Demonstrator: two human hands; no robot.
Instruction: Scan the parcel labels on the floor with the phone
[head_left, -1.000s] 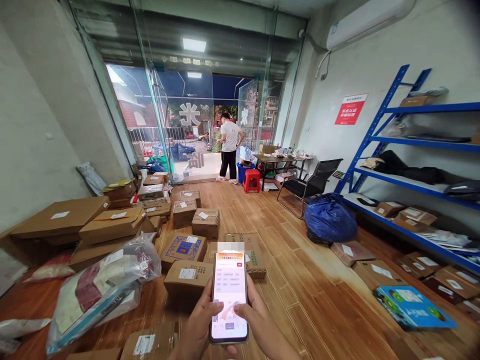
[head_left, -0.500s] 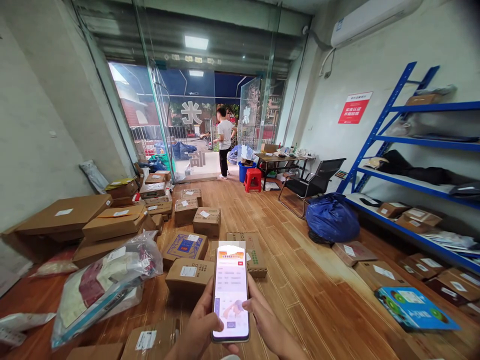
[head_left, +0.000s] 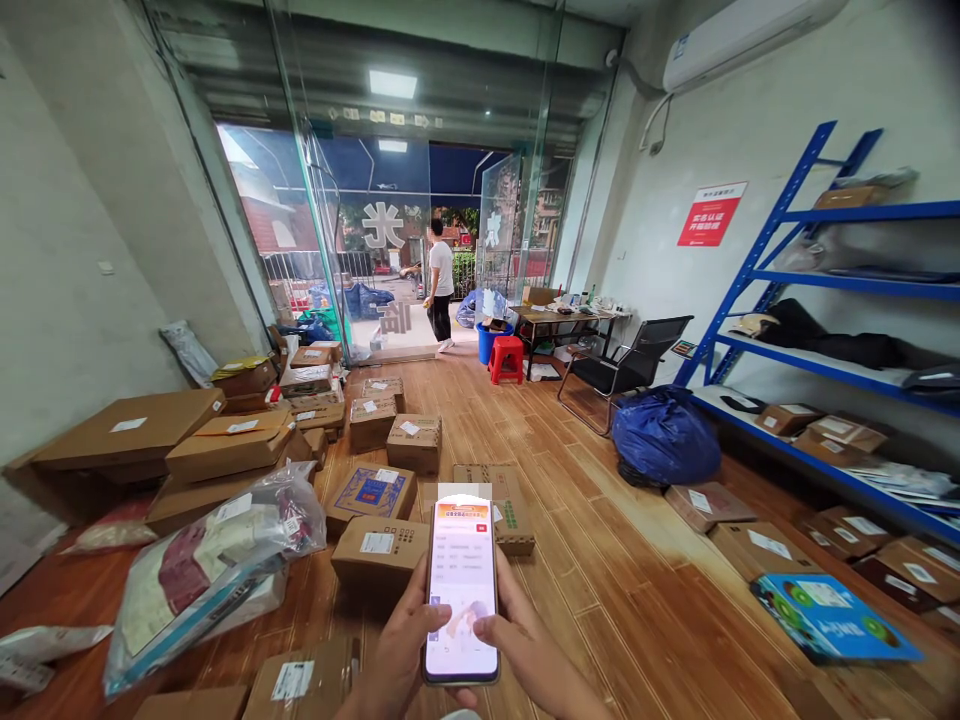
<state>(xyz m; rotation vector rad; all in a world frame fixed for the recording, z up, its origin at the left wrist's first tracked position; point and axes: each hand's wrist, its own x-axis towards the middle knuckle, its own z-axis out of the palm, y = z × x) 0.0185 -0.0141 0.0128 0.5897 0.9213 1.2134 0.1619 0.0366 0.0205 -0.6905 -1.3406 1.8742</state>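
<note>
A lit smartphone [head_left: 461,590] stands upright in front of me near the bottom middle of the view. My left hand [head_left: 394,655] grips its left edge, thumb on the side. My right hand [head_left: 525,650] holds its right edge, with the thumb resting on the lower part of the screen. Just beyond the phone, cardboard parcels [head_left: 379,550] with white labels lie on the wooden floor [head_left: 600,560].
Several boxes [head_left: 225,445] and a clear plastic bag [head_left: 210,570] crowd the left floor. Blue shelving [head_left: 840,350] with parcels runs along the right wall, with a blue sack [head_left: 664,438], black chair [head_left: 622,368], desk and red stool [head_left: 504,360] beyond. A person [head_left: 440,283] stands at the open glass doorway.
The person at the doorway has turned and stepped further out. My right thumb has shifted on the phone's screen. Both hands keep hold of the phone.
</note>
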